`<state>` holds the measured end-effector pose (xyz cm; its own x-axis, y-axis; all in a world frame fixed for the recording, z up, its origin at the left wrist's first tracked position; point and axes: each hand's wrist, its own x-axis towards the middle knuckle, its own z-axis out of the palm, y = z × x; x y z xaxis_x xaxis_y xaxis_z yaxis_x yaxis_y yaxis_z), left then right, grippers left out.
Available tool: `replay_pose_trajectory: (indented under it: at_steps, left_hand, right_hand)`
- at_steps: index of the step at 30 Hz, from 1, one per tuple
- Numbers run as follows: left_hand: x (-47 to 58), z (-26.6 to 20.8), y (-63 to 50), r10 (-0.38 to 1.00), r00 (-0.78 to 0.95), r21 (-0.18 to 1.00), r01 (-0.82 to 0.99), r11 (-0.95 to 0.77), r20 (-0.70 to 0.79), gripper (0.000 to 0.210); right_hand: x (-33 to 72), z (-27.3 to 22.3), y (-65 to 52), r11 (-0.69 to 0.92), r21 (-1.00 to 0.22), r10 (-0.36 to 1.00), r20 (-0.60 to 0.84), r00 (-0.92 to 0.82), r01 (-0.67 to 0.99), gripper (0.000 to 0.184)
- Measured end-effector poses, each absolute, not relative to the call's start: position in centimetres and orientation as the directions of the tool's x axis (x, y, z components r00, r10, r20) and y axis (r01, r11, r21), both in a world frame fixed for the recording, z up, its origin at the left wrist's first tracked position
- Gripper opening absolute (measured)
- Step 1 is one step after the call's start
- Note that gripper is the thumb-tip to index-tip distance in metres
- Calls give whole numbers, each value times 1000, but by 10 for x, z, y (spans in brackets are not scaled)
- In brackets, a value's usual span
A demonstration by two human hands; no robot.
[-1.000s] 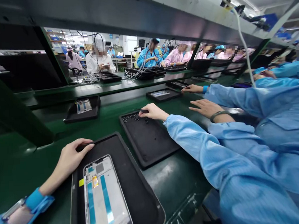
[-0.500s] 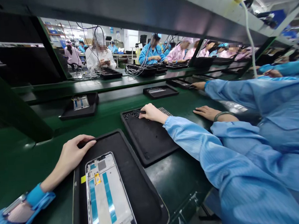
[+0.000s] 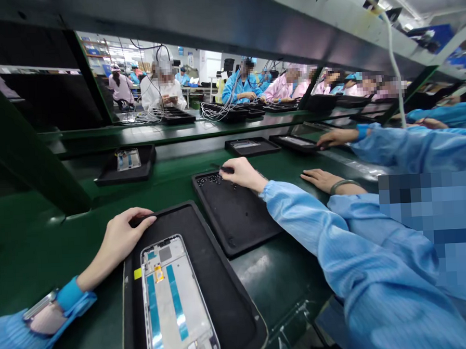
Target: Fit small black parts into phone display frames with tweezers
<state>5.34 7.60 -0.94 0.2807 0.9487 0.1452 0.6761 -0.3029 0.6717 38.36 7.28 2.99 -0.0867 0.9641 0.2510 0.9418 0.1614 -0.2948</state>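
Room: green bench [image 3: 171, 190] beyond near tray [image 3: 223, 279] | Block: 1 overhead beam [image 3: 210, 35]; co-worker's hand [image 3: 320, 180] right

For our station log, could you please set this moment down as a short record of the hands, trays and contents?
Left hand: at the far-left corner of the near tray, thumb on its rim
Right hand: pinching a slim dark tool over the parts tray
Near tray contents: silver phone frame with blue strips; yellow tab at its left edge
Parts tray contents: small black pieces, mostly toward the far edge
Co-worker: braceleted hand by the parts tray's right
Surface: green bench
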Motion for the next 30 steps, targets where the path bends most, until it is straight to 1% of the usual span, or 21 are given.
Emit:
replay_pose_trajectory:
  at_steps: [1, 2, 3, 4, 5, 6, 7, 9, 11, 13, 15, 18, 20, 22, 24, 28, 30]
  left_hand:
    - [55, -9, 72, 946, 267, 659, 680, -321, 186, 43]
    - [57, -8, 68, 935, 250, 631, 690, -355, 252, 45]
    - [60, -7, 62, 910, 242, 585, 703, -404, 338, 46]
    - [61, -5, 56, 870, 247, 527, 713, -462, 427, 46]
    - [63, -3, 49, 821, 273, 468, 713, -522, 501, 43]
    - [64, -2, 42, 776, 313, 422, 698, -578, 547, 39]
    - [63, 0, 35, 746, 359, 402, 670, -624, 561, 33]
    - [61, 0, 22, 731, 423, 439, 599, -669, 536, 24]
    - [55, -3, 13, 756, 422, 517, 554, -652, 501, 19]
    - [48, -5, 7, 785, 390, 583, 527, -619, 481, 16]
    - [42, -5, 4, 800, 383, 621, 504, -600, 463, 15]
    - [38, 0, 2, 805, 423, 642, 490, -589, 416, 19]
    - [38, 5, 2, 808, 458, 638, 507, -579, 370, 22]
    - [41, 7, 2, 795, 499, 614, 520, -593, 346, 25]
    - [43, 7, 2, 765, 542, 575, 521, -631, 348, 25]
    - [35, -1, 7, 747, 574, 496, 567, -658, 335, 22]
    - [26, -3, 9, 761, 562, 471, 602, -645, 325, 22]
  right_hand:
    - [377, 34, 70, 182, -320, 957, 276, -93, 930, 25]
    - [368, 37, 67, 219, -377, 952, 285, -112, 900, 29]
    - [357, 38, 63, 265, -472, 951, 274, -146, 841, 32]
    - [343, 38, 59, 306, -595, 950, 246, -194, 744, 35]
    - [327, 36, 55, 320, -733, 945, 201, -259, 600, 36]
    - [311, 34, 50, 294, -844, 933, 151, -328, 448, 36]
    - [294, 32, 46, 243, -917, 915, 107, -390, 317, 34]
    - [265, 28, 36, 154, -975, 884, 63, -463, 160, 28]
    - [244, 27, 28, 125, -989, 880, 72, -469, 83, 23]
    - [233, 28, 23, 143, -988, 884, 101, -456, 59, 19]
    - [229, 29, 19, 211, -972, 879, 143, -455, 103, 17]
    - [230, 31, 16, 367, -895, 849, 211, -485, 253, 14]
    - [232, 32, 14, 447, -831, 816, 227, -532, 331, 9]
    - [234, 35, 13, 508, -776, 780, 229, -583, 375, 4]
    - [235, 37, 13, 555, -730, 755, 242, -609, 399, 5]
    - [238, 35, 13, 602, -671, 748, 283, -600, 434, 6]
    - [239, 30, 13, 587, -679, 771, 301, -562, 441, 7]
